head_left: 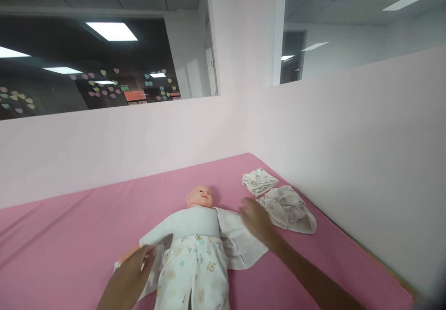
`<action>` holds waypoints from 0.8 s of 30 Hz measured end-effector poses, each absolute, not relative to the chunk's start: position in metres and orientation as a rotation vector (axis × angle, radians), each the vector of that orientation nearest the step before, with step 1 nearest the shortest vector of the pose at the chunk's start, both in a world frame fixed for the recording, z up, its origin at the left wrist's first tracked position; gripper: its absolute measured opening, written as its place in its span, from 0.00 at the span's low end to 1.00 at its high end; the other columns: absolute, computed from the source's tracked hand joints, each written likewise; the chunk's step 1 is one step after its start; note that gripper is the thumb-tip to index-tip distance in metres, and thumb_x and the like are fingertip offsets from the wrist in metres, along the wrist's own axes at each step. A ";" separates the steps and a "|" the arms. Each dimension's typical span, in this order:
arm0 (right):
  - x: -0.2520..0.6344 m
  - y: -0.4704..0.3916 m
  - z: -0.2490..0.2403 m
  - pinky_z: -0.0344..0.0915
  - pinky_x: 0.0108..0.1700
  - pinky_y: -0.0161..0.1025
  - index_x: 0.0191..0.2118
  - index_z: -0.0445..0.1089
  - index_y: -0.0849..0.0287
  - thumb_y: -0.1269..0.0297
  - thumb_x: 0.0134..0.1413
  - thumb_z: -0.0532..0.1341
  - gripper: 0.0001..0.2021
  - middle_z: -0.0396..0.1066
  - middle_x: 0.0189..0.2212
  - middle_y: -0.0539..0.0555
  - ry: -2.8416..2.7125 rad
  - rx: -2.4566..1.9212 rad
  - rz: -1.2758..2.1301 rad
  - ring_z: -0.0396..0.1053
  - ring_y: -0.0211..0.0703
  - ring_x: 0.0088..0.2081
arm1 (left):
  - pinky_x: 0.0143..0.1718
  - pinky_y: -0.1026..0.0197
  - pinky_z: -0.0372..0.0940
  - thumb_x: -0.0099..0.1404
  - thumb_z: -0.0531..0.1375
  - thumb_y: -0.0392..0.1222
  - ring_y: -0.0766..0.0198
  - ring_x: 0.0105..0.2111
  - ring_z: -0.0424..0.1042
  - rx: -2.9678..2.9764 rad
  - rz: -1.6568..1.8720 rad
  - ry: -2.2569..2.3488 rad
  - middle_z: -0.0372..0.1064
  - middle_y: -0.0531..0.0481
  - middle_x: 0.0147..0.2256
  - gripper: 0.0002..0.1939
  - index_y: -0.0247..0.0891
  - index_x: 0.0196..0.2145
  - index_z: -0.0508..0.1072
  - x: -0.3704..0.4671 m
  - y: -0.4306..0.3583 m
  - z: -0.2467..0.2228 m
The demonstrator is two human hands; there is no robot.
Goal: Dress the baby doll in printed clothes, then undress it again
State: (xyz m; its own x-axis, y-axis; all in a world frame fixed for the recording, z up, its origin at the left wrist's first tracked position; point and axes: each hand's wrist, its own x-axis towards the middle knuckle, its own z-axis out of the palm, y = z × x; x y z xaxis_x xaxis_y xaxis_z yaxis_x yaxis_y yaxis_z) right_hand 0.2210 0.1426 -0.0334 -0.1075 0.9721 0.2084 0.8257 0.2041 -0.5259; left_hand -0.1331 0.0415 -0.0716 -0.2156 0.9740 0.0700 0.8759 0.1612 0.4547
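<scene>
Leaving frame below, patterned trousers (198,268); left hand (131,270), blurred right hand (257,219), each grip indiscernible.

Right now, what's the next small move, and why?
I'd probably lower the right hand onto the white cloth beside the doll: it lies splayed outward, close to that hand, while the left hand is across by the doll's forearm.
</scene>
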 end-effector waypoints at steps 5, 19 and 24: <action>0.312 0.134 -0.069 0.58 0.37 0.41 0.39 0.67 0.64 0.60 0.60 0.49 0.14 0.72 0.36 0.61 -1.623 -2.005 0.556 0.69 0.52 0.39 | 0.45 0.55 0.62 0.71 0.42 0.53 0.55 0.44 0.69 2.267 0.706 1.872 0.71 0.46 0.44 0.20 0.44 0.41 0.70 -0.041 0.073 -0.019; 0.357 0.163 -0.030 0.53 0.35 0.37 0.40 0.66 0.62 0.67 0.63 0.41 0.16 0.70 0.38 0.60 -1.375 -2.060 0.190 0.66 0.46 0.39 | 0.51 0.54 0.61 0.58 0.55 0.34 0.51 0.50 0.67 2.675 -0.010 1.480 0.67 0.39 0.53 0.24 0.32 0.53 0.64 0.035 0.145 -0.026; 0.362 0.169 -0.025 0.55 0.40 0.42 0.43 0.68 0.65 0.68 0.62 0.47 0.14 0.70 0.39 0.62 -1.430 -2.140 0.107 0.66 0.52 0.42 | 0.49 0.55 0.61 0.56 0.56 0.31 0.52 0.48 0.68 2.670 -0.043 1.516 0.69 0.40 0.50 0.23 0.33 0.50 0.67 0.041 0.142 -0.022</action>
State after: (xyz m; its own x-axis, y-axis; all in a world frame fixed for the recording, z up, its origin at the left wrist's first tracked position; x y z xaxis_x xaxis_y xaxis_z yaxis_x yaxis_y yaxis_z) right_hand 0.3617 0.1692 -0.0248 0.4284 0.8728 0.2338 0.8282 -0.2758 -0.4879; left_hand 0.0406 0.1416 -0.0218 0.5125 0.8567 -0.0590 0.8586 -0.5104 0.0478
